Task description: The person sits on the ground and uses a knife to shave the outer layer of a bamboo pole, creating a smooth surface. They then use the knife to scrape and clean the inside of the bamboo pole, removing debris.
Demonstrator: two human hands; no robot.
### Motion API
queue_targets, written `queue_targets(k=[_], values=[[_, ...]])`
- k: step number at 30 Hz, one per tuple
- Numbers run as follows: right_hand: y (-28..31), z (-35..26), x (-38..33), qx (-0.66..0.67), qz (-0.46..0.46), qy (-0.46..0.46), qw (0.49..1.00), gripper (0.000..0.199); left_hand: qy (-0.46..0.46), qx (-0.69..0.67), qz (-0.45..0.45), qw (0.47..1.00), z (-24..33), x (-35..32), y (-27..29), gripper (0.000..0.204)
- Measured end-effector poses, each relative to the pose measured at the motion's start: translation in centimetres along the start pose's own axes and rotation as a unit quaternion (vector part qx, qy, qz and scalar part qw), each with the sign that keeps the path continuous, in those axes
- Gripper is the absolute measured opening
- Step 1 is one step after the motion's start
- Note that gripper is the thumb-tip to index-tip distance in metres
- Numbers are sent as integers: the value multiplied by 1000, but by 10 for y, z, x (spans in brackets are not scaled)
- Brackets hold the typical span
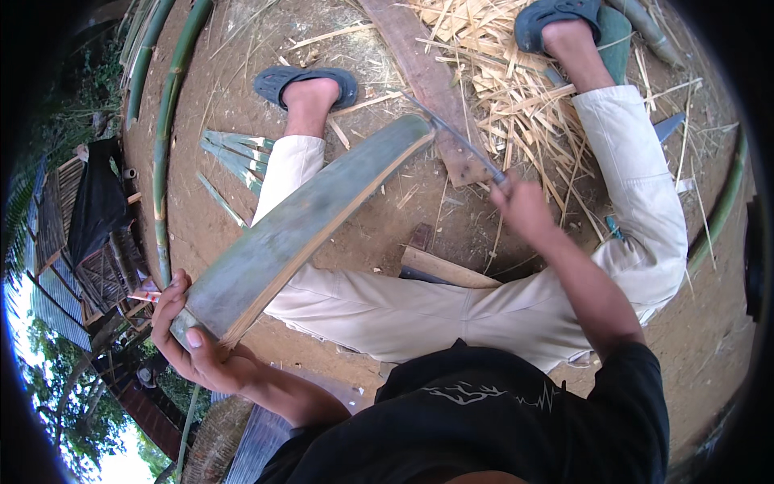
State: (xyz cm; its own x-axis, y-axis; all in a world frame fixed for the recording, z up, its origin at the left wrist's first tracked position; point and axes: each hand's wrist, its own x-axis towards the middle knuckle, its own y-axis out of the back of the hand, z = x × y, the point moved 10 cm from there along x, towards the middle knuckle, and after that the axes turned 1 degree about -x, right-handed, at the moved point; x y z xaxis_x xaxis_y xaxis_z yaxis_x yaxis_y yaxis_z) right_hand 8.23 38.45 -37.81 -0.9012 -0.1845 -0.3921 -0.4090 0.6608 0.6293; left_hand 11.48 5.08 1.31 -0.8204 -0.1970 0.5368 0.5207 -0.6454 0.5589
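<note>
while the left fingers (165, 315), partly spread, clasp a bamboo piece (298, 214), the right fingers (516, 198) clench a knife (465, 143).

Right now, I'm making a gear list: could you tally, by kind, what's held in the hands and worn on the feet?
Bamboo piece, in the left hand: 1
Knife, in the right hand: 1
Clogs, on the feet: 2
Total: 4

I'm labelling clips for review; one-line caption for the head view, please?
Left hand holds a wide green bamboo piece; right hand holds a knife near the bamboo's far end.
</note>
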Motion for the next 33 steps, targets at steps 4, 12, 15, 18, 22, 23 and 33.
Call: queue_targets(k=[4,12,15,18,22,23,33], values=[[15,-15,-1,-5,25,49,998,28,-35,-3,-11,999,7,-6,-1,38],[15,-13,5,-18,17,41,999,32,-42,8,-10,999,16,-10,-3,42],[7,-24,-6,4,5,79,997,32,-49,-2,-4,999,20,-14,-8,44],[8,43,23,-71,28,-69,995,31,-96,11,-53,994,34,-7,-15,44],[14,-30,-4,-1,-17,49,999,31,-35,12,-5,999,32,-11,-13,45],[5,-40,-14,27,-42,55,997,32,8,25,5,1000,25,-9,-11,53],[1,-31,-23,48,-5,74,996,31,24,113,-61,991,40,3,-25,80]])
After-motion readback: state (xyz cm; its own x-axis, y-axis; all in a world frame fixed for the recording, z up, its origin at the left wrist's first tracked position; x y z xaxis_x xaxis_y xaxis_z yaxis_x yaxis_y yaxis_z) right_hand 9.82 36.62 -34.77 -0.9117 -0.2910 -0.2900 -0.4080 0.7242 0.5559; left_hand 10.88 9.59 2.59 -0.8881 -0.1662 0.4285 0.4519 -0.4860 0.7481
